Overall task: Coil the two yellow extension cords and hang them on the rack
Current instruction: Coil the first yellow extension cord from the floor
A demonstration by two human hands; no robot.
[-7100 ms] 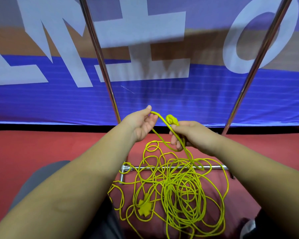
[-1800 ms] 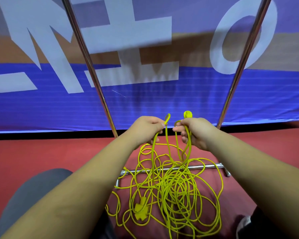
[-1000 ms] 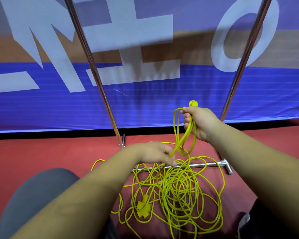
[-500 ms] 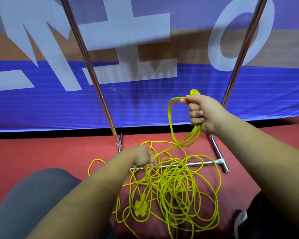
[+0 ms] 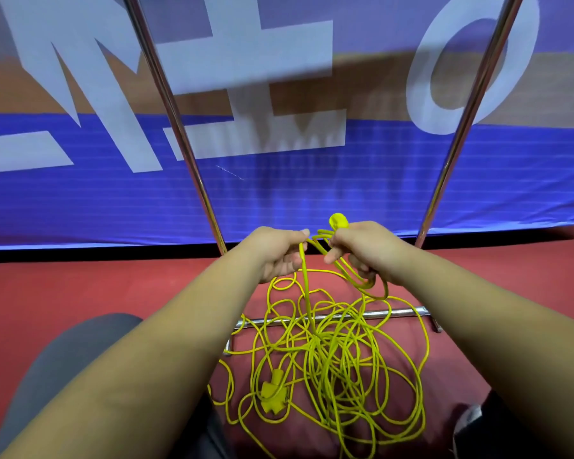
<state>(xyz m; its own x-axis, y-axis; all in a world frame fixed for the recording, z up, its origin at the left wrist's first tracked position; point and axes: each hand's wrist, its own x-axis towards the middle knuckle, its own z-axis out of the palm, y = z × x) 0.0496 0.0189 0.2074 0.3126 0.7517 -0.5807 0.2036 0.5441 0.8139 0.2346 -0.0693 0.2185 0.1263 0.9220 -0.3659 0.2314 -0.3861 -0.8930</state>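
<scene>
The yellow cord [image 5: 332, 362] lies mostly as a loose tangle on the red floor [image 5: 80, 293], heaped over and just in front of the rack's low base bar [image 5: 395, 312]. Whether the heap is one cord or both I cannot tell; a flat yellow socket block [image 5: 272, 394] sits at its near left edge. From the middle of the heap a single strand rises almost straight up and slightly away from the person to the left hand [image 5: 275, 251], which is closed around it, thumb and forefinger pinching at the top. From there the strand crosses a short gap to the right hand [image 5: 362, 248]. That hand is curled shut on a few gathered loops, with the yellow plug [image 5: 338, 221] poking up above the knuckles and pointing away from the wearer; the loops hang below the fist and sag toward the right.

The relation that matters is this: the feeding strand's long axis runs near vertical, the loose cord lies directly below and a little nearer than both hands, and the left hand is the one on the free length. By my reading, the next loop calls for the left hand to slide down the strand and carry slack across to the right. The coil is only begun; most of the cord is on the floor.

The rack's two chrome uprights [image 5: 176, 127] lean back on either side of the hands, in front of a blue banner [image 5: 312, 193].
</scene>
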